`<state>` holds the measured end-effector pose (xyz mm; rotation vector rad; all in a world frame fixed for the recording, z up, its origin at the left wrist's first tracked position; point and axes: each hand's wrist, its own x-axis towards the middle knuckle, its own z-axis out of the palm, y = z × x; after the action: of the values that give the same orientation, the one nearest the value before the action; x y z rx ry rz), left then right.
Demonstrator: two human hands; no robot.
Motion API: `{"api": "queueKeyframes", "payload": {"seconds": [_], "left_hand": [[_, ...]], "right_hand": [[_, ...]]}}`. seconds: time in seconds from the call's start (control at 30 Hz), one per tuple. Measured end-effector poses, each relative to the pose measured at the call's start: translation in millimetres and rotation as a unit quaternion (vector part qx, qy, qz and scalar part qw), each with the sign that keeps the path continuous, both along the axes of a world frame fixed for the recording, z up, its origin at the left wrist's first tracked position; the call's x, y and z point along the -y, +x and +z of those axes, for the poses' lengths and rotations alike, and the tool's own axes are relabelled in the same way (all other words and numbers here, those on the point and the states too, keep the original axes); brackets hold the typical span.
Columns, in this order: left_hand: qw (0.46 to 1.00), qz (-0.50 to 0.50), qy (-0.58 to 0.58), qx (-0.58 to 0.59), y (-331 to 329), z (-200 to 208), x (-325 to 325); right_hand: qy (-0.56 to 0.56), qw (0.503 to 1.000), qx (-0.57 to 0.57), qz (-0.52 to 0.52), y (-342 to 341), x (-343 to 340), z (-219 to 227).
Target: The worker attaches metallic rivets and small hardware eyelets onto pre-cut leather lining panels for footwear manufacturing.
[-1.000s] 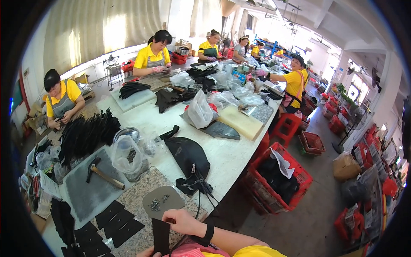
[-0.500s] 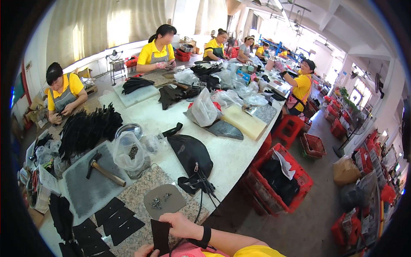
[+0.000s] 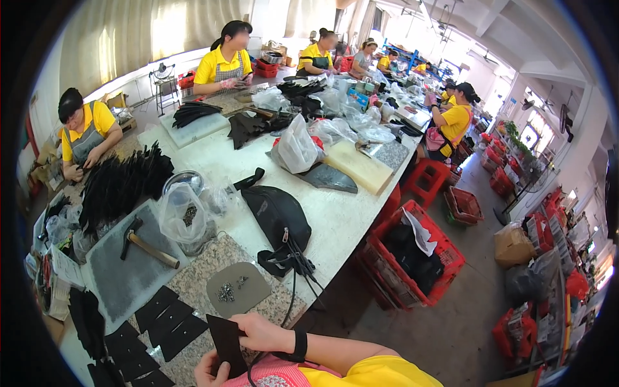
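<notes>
A flat black piece of material (image 3: 226,347) is held upright between my two hands at the table's near edge. My right hand (image 3: 259,331) pinches its upper right side, and my left hand (image 3: 210,369) grips the lower left edge with the thumb in front. Just beyond them, small metal fittings (image 3: 226,292) lie on a grey-brown rounded pad (image 3: 248,300) on a speckled stone slab (image 3: 225,251). Similar black pieces (image 3: 175,338), several with a small shiny spot, are spread in rows to the left of my hands.
A hammer (image 3: 155,253) rests on a grey board (image 3: 106,274). Nearby are a plastic bag of metal parts (image 3: 184,219), a black bag with cords (image 3: 277,213) and a heap of black strips (image 3: 122,184). A red crate (image 3: 412,258) stands right of the table. Co-workers in yellow sit around it.
Both hands have risen slightly with the black piece, which now leans more, and more of my left hand shows. The view has shifted a little. A co-worker at right has turned toward the table.
</notes>
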<state>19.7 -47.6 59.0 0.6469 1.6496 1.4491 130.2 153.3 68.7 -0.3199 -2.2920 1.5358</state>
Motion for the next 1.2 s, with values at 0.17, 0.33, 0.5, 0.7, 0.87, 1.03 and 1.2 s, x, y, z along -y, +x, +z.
{"api": "queueKeyframes", "payload": {"seconds": [0.17,0.33,0.5,0.7,0.87,1.03,1.2], "left_hand": [[0.999,-0.016,-0.015,-0.034,-10.3,-18.3,3.4],[0.995,0.083,-0.02,0.047,-2.3,-23.0,9.6],[0.991,0.123,0.05,0.037,-8.5,-15.3,7.7],[0.986,0.087,0.09,0.11,-11.1,21.5,-30.4],[0.972,0.106,0.125,0.17,-2.9,22.7,-20.0],[0.977,0.09,0.103,0.162,3.4,20.9,-11.8],[0.977,0.072,0.106,0.171,3.1,19.2,-11.1]], "right_hand": [[0.029,0.999,-0.011,0.011,2.1,-6.2,-7.9],[0.02,1.0,-0.022,-0.011,7.7,-1.7,-4.4],[-0.032,0.999,-0.02,0.007,-3.5,-0.3,0.4],[-0.18,0.979,0.029,-0.09,-1.1,-7.1,27.7],[-0.312,0.948,0.043,-0.055,-16.5,4.4,19.4],[-0.182,0.982,0.002,-0.051,-31.6,14.6,12.8],[-0.192,0.98,0.019,-0.049,-35.3,15.1,14.5]]}}
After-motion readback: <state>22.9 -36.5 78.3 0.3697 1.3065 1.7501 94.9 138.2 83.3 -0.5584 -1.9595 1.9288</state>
